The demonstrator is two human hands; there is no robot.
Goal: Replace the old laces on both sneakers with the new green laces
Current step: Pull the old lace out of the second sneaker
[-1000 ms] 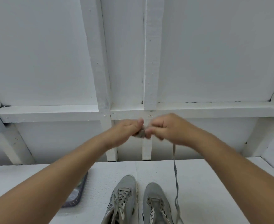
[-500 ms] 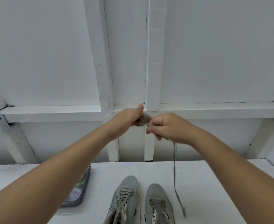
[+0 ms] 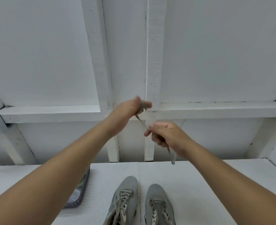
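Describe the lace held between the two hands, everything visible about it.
The lace is a flat, grey-looking strip, apparently woven fabric, held above the white table. One end is wound in loops around the fingers of the left hand. From there it runs down to the right hand, which pinches it; the loose tail hangs below that hand, touching nothing. Motion blur hides finer detail.

2 grey sneakers (image 3: 140,203) side by side, left laced; grey lace (image 3: 170,153), apparently wound, aloft.

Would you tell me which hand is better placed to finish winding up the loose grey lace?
The right hand: it pinches the free run of the grey lace, while the left hand holds the wound bundle and serves as the spool.
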